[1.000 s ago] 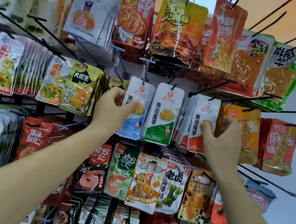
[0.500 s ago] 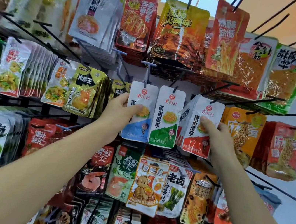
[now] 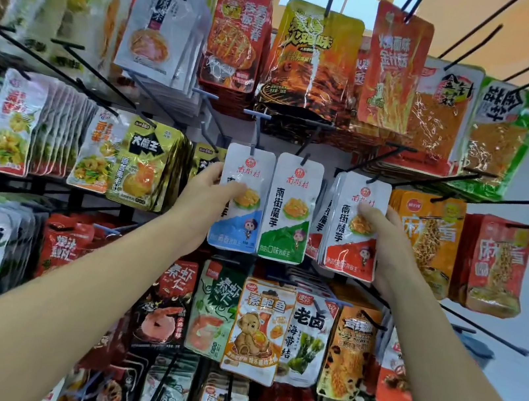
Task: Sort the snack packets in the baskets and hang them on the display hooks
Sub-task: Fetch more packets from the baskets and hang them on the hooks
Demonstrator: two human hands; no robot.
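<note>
Two bare arms reach up to a wire rack (image 3: 90, 198) crowded with bright snack packets, which hang in rows from long thin hooks (image 3: 515, 202). In the middle row, three white packets of one brand hang side by side. The left hand (image 3: 206, 199) holds the blue packet (image 3: 234, 230), the leftmost of the three. Its grip pinches the packet, with the thumb pressed on the front over the printed food picture and the fingers tucked behind the left edge. The top of this packet sits at a grey hook. Just beside it, edges touching, hangs the green packet (image 3: 290, 215), which neither hand touches. Right of that, a narrow gap apart, hang the red packets (image 3: 350, 252), a stack several deep. The right hand (image 3: 388, 244) holds this stack, its grip pinching too, with the thumb on the front packet's face and the fingers behind the right edge. Orange packets (image 3: 430, 240) hang just beside the right hand, partly hidden by it. Below the three white packets, a lower row shows a bear packet (image 3: 258, 329) near its middle.
</note>
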